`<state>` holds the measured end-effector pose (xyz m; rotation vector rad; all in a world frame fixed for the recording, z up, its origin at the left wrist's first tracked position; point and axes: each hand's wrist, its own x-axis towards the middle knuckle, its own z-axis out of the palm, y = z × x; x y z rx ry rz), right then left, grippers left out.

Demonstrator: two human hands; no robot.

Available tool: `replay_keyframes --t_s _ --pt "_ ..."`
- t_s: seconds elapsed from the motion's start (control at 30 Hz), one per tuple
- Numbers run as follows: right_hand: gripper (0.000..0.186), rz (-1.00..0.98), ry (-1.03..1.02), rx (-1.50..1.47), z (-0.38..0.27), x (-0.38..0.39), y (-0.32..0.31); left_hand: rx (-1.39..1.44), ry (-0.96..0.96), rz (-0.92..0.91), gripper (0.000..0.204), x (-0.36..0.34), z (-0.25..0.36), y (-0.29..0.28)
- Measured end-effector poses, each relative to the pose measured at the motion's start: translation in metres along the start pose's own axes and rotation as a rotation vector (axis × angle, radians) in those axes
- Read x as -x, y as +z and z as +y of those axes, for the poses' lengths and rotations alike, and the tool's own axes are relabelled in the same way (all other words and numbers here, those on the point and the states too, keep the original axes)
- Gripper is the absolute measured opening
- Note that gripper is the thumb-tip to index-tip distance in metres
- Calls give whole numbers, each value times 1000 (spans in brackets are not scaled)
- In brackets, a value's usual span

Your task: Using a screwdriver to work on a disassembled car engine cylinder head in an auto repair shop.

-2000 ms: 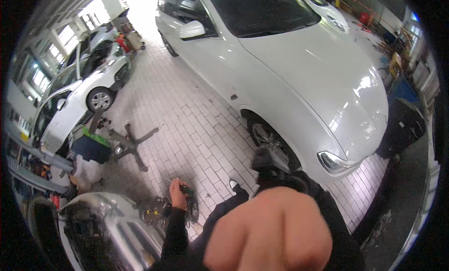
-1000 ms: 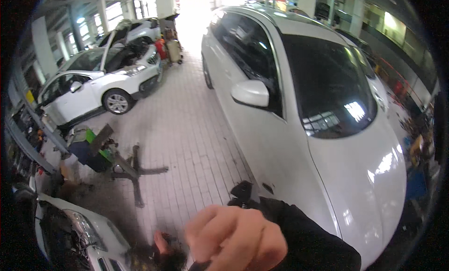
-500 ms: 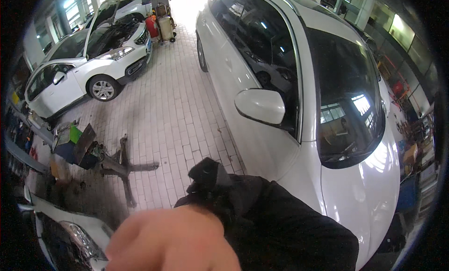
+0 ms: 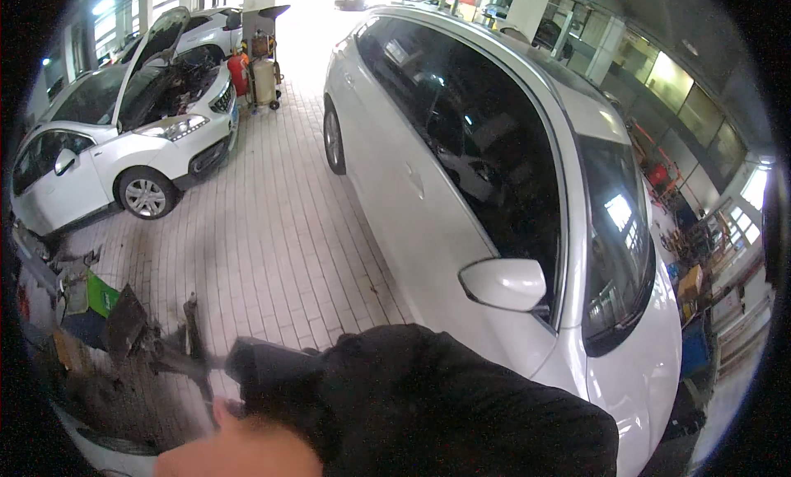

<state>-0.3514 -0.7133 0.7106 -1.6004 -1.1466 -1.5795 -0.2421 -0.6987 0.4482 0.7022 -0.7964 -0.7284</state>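
Observation:
My right arm, in a black sleeve (image 4: 461,403), reaches in from the lower right and bends across to the lower left. Its loose cuff hangs around the wrist. Close to the camera and blurred, my right hand (image 4: 239,452) is cut off by the lower edge. Its fingers are mostly out of sight, so whether it holds anything does not show. My left hand is out of the picture. Beyond the arm stands a white car (image 4: 395,172), with its side mirror (image 4: 507,283) just past the sleeve; I see no contact between hand and car.
Another white car (image 4: 99,176) stands at the left with its hood up. Beside it are a red tank (image 4: 238,73) and a beige wheeled cylinder (image 4: 264,81). A green and dark box (image 4: 91,300) sits near metal legs at the lower left. Pale tiles (image 4: 272,205) cover the floor.
The view has shifted, so the side mirror appears lower and farther right and the hood-up car farther left. My right hand has moved lower and left in the picture, with more sleeve showing.

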Motion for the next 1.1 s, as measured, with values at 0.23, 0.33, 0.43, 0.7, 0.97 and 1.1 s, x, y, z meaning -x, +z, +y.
replay_keyframes --t_s 0.23,0.33,0.43,0.7,0.97,1.1 --pt "51 -211 452 -194 53 58 -80 -356 -512 376 25 -36 -125 -260" --pt "12 -193 656 53 30 126 -124 -965 -230 27 29 -36 -171 -277" --pt "13 -144 1014 210 -7 200 -177 -248 -589 481 25 -40 -171 -210" --pt "12 570 1406 549 -61 333 -288 -197 -663 400 23 -106 -235 -138" --pt "11 385 1550 643 -15 371 -438 -341 -619 101 24 -283 -316 -11" --pt "12 274 1565 690 9 371 -508 -213 -508 54 29 -363 -342 52"
